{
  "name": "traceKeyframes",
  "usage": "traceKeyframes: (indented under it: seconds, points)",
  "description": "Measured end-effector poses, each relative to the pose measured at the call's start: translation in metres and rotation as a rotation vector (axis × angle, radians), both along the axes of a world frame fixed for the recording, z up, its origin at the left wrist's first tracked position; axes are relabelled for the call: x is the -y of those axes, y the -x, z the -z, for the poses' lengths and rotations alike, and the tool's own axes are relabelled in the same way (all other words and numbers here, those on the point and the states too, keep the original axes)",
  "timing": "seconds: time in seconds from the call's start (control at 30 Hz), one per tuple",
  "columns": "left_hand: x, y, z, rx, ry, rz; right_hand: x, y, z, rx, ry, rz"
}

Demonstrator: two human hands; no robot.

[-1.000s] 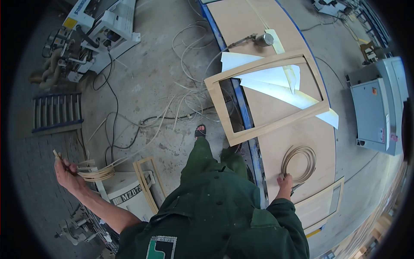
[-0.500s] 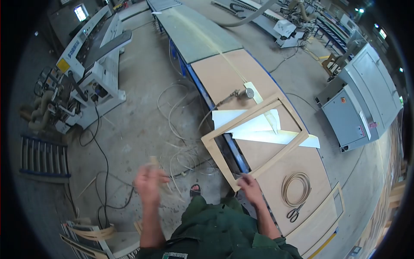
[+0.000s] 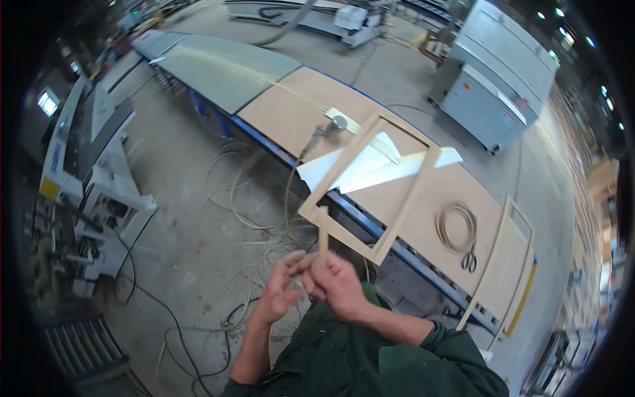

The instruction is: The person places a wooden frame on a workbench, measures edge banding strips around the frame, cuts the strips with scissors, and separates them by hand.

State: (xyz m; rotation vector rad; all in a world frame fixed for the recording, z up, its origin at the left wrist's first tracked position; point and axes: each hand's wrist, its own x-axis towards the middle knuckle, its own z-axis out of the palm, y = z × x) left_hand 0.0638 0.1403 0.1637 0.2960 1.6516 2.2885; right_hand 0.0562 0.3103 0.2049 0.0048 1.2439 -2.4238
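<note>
My right hand (image 3: pixel 336 284) is closed around a short wooden strip (image 3: pixel 323 235), which points up from the fist. Beside it, my left hand (image 3: pixel 283 286) has its fingers bent toward the strip's lower end; whether they grip anything is hidden. Just beyond the hands, a rectangular wooden frame (image 3: pixel 405 198) lies over white sheets (image 3: pixel 370 170) and overhangs the near edge of the long table (image 3: pixel 423 228). A coil of edging strip (image 3: pixel 456 226) and black scissors (image 3: pixel 469 260) rest to the right of the frame.
A spray gun with a metal cup (image 3: pixel 339 122) lies behind the frame. Another wooden frame (image 3: pixel 503 255) is at the table's right end. Hoses and loose strips (image 3: pixel 231 192) tangle on the floor at left. A grey cabinet (image 3: pixel 493 99) stands beyond the table; machines line the left.
My left hand has come in from the far left to meet my right. My right hand has left the coil, then the frame's corner, and now holds the strip. The view has turned and tilted up.
</note>
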Motion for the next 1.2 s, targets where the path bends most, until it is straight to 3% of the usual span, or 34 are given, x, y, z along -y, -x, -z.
traceKeyframes:
  seconds: [0.1, 0.17, 0.33, 0.4, 0.53, 0.73, 0.8, 0.97, 1.03, 1.1, 1.2]
  points:
    - [0.004, -0.01, 0.033, 0.003, 0.144, 0.264, -0.022, 0.008, -0.028, 0.031, 0.066, 0.319]
    - [0.009, -0.014, 0.041, 0.177, 0.239, 0.646, -0.053, 0.012, -0.052, 0.07, 0.141, 0.523]
    - [0.041, -0.027, 0.048, 0.152, 0.471, 0.545, -0.159, -0.01, -0.064, -0.107, 0.253, 0.916]
    - [0.068, -0.032, 0.046, 0.118, 0.792, 0.512, -0.194, -0.029, -0.071, -0.155, 0.246, 1.086]
    - [0.129, -0.042, 0.038, 0.204, 0.977, 0.383, -0.272, -0.083, -0.068, -0.337, 0.247, 1.147]
    - [0.207, -0.053, -0.036, 0.024, 1.121, 0.292, -0.374, -0.166, -0.053, -0.413, 0.27, 1.169]
    - [0.227, -0.064, -0.071, 0.045, 1.11, 0.178, -0.415, -0.191, -0.037, -0.388, 0.272, 1.304]
    - [0.277, -0.109, -0.162, -0.15, 1.223, -0.199, -0.546, -0.26, 0.053, -0.186, 0.386, 1.349]
    - [0.317, -0.135, -0.201, -0.19, 1.296, -0.302, -0.557, -0.27, 0.083, -0.124, 0.39, 1.35]
    - [0.368, -0.165, -0.246, -0.162, 1.402, -0.439, -0.554, -0.279, 0.108, 0.103, 0.335, 1.515]
    - [0.385, -0.202, -0.284, -0.169, 1.514, -0.509, -0.534, -0.279, 0.149, 0.176, 0.403, 1.443]
